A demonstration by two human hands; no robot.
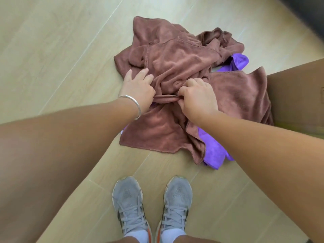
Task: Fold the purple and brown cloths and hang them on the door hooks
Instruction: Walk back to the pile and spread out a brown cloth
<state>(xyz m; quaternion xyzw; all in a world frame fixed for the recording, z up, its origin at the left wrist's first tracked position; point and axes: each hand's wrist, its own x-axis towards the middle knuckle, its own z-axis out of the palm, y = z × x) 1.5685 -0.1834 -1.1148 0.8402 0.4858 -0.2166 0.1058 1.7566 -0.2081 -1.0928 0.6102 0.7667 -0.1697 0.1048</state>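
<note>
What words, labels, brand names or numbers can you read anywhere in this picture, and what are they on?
None can be read.
Grey mesh lace-up sneakers: no logo or lettering shows.
Brown cardboard box: a small mark at its right edge, too small to read.
Crumpled brown terry cloths, purple cloths and silver bangle: no tag or text visible.

Bright, even, soft light, hardly any shadow or glare. Sharpest around the fingers (145, 76); well away from them the frame bends, and the top-right corner smears dark.
</note>
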